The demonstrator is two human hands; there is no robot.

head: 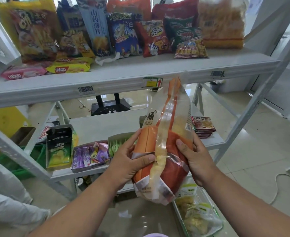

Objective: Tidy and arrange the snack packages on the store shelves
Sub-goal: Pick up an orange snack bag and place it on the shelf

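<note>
Two bare hands held a tall orange-and-clear chip bag [161,144] upright in front of a white metal shelving unit. The left hand [130,161] curled its grip round the bag's lower left side, thumb across the front; the right hand [196,158] gripped the lower right side, thumb pressing the red panel. The bag's top reached up to the front edge of the upper shelf [123,76], where a crowded row of snack packages stood, with two flat wafer packs [45,71] lying at the left. Behind the bag, the middle shelf [106,124] carried open display boxes of candies [89,154] and a small stack of red packets [203,126] at the right.
</note>
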